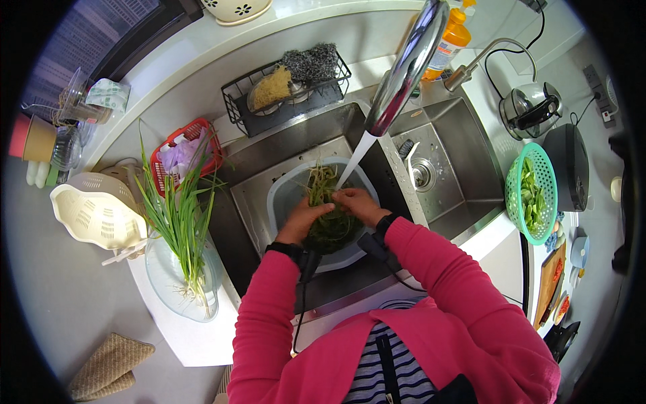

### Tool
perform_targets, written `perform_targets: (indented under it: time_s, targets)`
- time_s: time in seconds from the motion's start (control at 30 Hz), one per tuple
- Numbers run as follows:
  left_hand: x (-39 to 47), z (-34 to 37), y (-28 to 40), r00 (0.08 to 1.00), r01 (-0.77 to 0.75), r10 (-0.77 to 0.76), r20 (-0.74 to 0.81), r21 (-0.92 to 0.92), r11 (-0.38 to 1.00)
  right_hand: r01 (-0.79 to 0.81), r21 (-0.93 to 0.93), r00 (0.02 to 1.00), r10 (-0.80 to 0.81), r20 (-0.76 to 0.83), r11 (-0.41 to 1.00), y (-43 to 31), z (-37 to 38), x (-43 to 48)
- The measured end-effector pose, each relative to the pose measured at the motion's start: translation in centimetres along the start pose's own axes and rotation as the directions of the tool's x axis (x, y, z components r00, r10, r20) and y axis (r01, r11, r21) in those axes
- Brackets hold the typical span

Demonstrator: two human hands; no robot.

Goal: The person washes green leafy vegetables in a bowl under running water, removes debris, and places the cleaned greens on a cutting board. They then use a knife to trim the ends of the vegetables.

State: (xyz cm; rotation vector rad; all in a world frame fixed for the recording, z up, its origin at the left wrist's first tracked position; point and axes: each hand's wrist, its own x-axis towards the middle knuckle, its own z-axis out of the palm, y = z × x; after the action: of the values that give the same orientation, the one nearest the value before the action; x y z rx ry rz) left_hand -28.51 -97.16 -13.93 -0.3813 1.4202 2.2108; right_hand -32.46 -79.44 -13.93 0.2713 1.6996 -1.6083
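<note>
Over the larger sink bowl, my left hand (303, 218) grips a bunch of leafy greens with thin pale roots (323, 184). My right hand (359, 204) pinches the same bunch from the other side, its fingertips close to my left thumb. Beneath both hands is a pale grey plastic basin (276, 194), with dark wet leaves (330, 240) massed inside. A chrome faucet (404, 70) runs a stream of water (357, 157) down beside my right fingers. The leaves hide part of the basin's bottom.
Left of the sink, long green scallions (186, 222) lie across a clear glass dish (161, 283), near a red basket (216, 156) and cream colander (96, 217). A wire rack (237, 108) holds scouring pads. At right are the second sink bowl (444, 151), glass kettle (525, 108) and green colander (512, 197).
</note>
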Motion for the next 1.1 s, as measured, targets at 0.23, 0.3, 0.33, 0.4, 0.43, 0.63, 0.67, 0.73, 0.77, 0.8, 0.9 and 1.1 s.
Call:
perform_targets:
  time_s: [0.23, 0.3, 0.33, 0.4, 0.43, 0.63, 0.67, 0.73, 0.77, 0.8, 0.9, 1.1]
  targets:
    - [0.2, 0.4, -0.1, 0.998, 0.010, 0.008, -0.062, 0.287, 0.958, 0.144, -0.104, 0.989, -0.140, 0.052, 0.984, 0.1, -0.1, 0.5]
    - [-0.1, 0.0, 0.3, 0.995, 0.059, -0.036, -0.089, 0.263, 0.963, 0.195, -0.151, 0.981, -0.189, 0.052, 0.969, 0.3, -0.5, 0.8]
    - [-0.1, -0.2, 0.5, 0.991, 0.091, -0.070, -0.113, 0.188, 0.978, 0.155, -0.138, 0.988, -0.155, 0.011, 0.978, 0.4, -0.6, 1.0]
    - [-0.3, -0.3, 0.8, 0.984, 0.128, -0.113, -0.135, 0.105, 0.986, 0.285, -0.106, 0.958, -0.283, 0.038, 0.952, 0.5, -0.7, 1.2]
    - [-0.3, -0.2, 0.9, 0.983, 0.135, -0.120, -0.139, 0.101, 0.986, 0.302, -0.032, 0.949, -0.297, 0.104, 0.953, 0.6, -0.7, 1.2]
    - [0.2, 0.4, 0.5, 0.986, 0.062, -0.020, -0.167, 0.252, 0.966, 0.250, -0.288, 0.967, -0.253, 0.029, 0.924, 0.6, 0.2, 1.1]
    - [0.3, 0.5, 0.5, 0.989, 0.040, -0.002, -0.150, 0.252, 0.967, 0.276, -0.368, 0.955, -0.297, 0.000, 0.888, 0.6, 0.4, 1.1]
    - [0.6, 0.5, 0.5, 0.996, 0.034, 0.002, -0.093, 0.389, 0.921, 0.336, -0.389, 0.922, -0.383, -0.048, 0.858, 0.6, 0.5, 1.1]
    - [0.7, 0.4, 0.5, 0.999, 0.012, 0.009, -0.047, 0.427, 0.904, 0.337, -0.406, 0.913, -0.399, -0.079, 0.850, 0.5, 0.4, 1.1]
    - [0.8, 0.4, 0.5, 0.996, 0.046, -0.018, -0.084, 0.350, 0.936, 0.338, -0.387, 0.912, -0.401, -0.091, 0.858, 0.5, 0.3, 1.2]
    - [0.9, 0.3, 0.2, 0.994, 0.046, -0.036, -0.107, 0.089, 0.995, 0.267, -0.183, 0.952, -0.288, -0.102, 0.946, 0.2, -0.2, 1.2]
    - [0.8, 0.3, -0.3, 0.990, 0.039, -0.037, -0.135, 0.009, 0.999, 0.232, -0.051, 0.973, -0.233, 0.004, 0.971, 0.0, -0.5, 0.9]
